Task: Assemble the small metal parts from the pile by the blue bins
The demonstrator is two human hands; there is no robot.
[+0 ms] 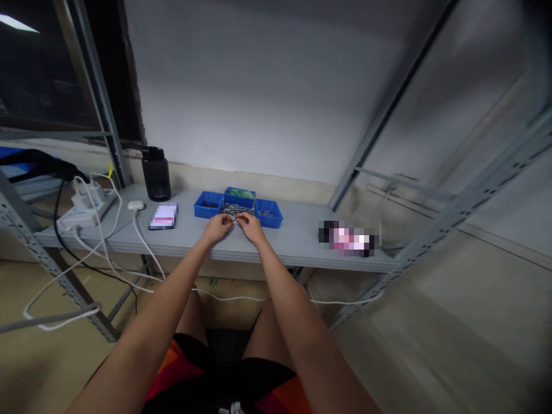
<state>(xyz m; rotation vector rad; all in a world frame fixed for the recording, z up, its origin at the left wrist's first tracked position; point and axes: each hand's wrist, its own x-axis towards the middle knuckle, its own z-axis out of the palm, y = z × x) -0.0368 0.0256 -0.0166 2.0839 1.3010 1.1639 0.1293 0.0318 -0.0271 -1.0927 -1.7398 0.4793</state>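
Observation:
My left hand point(219, 226) and my right hand point(250, 224) meet over the grey shelf point(297, 241), fingertips pinched together on a small metal part point(235, 218) between them. Just behind the hands stands a middle tray point(233, 207) full of small silvery metal parts. A blue tray point(207, 205) with dark bits sits to its left, and another blue tray point(269, 213) to its right. Behind these is a blue tray with green contents point(240, 194). The part in my fingers is too small to make out.
A black jar point(156, 173) stands at the back left. A phone point(164, 217) lies left of the trays, with a white charger cable point(137, 215). A power strip point(84, 207) with plugs sits at the left end. A blurred object point(348, 238) lies to the right. Metal rack posts point(435, 230) frame the shelf.

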